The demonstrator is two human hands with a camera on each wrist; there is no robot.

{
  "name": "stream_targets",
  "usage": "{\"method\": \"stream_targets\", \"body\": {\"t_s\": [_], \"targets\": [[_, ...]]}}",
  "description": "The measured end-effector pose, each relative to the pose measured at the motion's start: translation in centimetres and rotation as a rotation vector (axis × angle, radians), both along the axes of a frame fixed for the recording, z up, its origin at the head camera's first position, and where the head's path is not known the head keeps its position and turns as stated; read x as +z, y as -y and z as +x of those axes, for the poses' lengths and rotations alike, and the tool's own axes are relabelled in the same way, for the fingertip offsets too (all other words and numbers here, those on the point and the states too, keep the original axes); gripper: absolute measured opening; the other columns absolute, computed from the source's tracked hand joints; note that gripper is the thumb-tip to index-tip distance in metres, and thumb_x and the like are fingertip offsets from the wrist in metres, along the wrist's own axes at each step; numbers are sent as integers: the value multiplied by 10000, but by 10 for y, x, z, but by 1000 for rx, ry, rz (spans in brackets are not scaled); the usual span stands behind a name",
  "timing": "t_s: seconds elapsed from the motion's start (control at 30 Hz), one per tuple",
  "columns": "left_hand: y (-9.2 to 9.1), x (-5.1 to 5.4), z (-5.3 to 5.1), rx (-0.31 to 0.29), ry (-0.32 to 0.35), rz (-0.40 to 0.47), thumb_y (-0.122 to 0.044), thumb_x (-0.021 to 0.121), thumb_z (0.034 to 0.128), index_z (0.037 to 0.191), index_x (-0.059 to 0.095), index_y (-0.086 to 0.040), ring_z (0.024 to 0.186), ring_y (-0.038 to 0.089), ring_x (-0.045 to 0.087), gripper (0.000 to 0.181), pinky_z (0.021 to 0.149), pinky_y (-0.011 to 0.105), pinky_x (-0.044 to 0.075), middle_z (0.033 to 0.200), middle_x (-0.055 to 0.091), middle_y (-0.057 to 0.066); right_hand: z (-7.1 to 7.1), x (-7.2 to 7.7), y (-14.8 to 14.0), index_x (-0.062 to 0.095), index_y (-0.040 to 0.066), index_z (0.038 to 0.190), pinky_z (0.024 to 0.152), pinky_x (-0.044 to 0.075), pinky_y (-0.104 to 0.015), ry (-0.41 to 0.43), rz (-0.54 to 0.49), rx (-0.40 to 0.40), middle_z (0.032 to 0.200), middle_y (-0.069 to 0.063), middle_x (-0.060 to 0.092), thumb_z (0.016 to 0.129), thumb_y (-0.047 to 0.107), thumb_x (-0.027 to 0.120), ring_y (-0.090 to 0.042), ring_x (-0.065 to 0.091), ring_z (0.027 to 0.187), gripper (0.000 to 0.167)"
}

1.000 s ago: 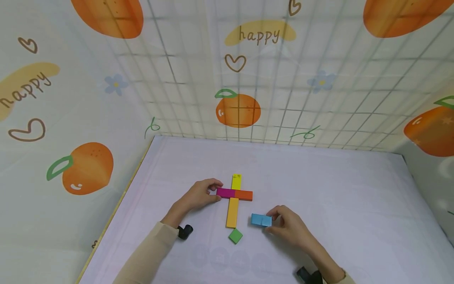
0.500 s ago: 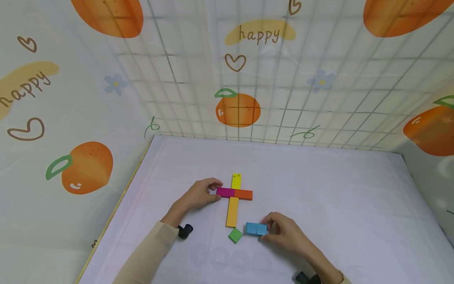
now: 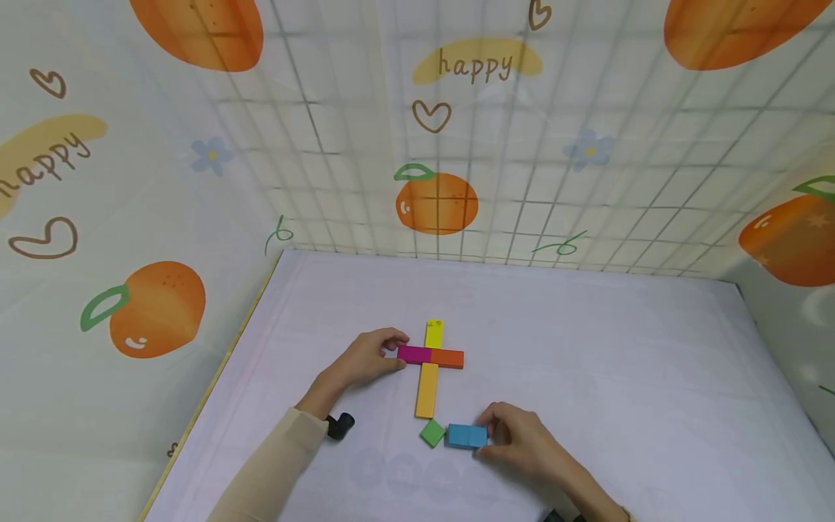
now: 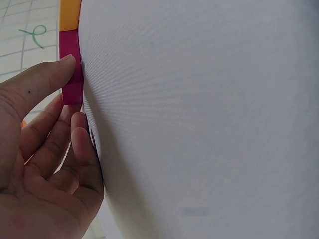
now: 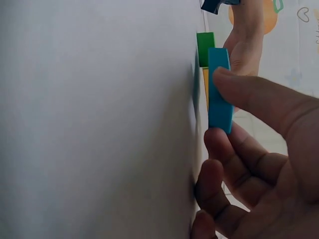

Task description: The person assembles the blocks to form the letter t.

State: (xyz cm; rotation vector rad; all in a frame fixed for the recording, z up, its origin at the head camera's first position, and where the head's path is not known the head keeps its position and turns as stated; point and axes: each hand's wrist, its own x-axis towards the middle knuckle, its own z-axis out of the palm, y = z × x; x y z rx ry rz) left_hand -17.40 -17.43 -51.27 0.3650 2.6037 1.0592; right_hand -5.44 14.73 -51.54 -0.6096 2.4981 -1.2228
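My left hand [image 3: 367, 357] pinches the left end of a magenta block [image 3: 414, 354]; in the left wrist view its thumb presses the side of the magenta block [image 4: 71, 74]. That block lies end to end with an orange block [image 3: 448, 359], forming a crossbar. A yellow block [image 3: 433, 334] extends behind it and an amber block [image 3: 427, 391] in front. A green square block [image 3: 433, 433], turned cornerwise, lies by the amber block's near end. My right hand [image 3: 524, 439] holds a blue block [image 3: 467, 436] by its right end, just right of the green one.
All the blocks are on a white table [image 3: 620, 362], with a patterned curtain [image 3: 326, 145] along the back and left. Black wrist devices, one of them the left wrist camera [image 3: 341, 426], sit near each wrist.
My right hand has moved the blue block toward me and slightly left, bringing it beside the green block. My left hand stays on the magenta block.
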Motion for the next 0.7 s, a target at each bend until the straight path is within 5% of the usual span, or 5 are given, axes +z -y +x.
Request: {"method": "stream_targets", "body": {"t_s": [0.7], "targets": [[1, -2, -1, 1, 7, 13, -191, 801, 863, 1236, 673, -217, 959, 192, 536, 395, 848, 339, 476, 1044, 608, -66, 0, -7, 6, 659, 291, 993, 711, 299, -359, -14, 148, 14, 831, 195, 564, 767, 338, 876, -52, 491, 757, 317]]}}
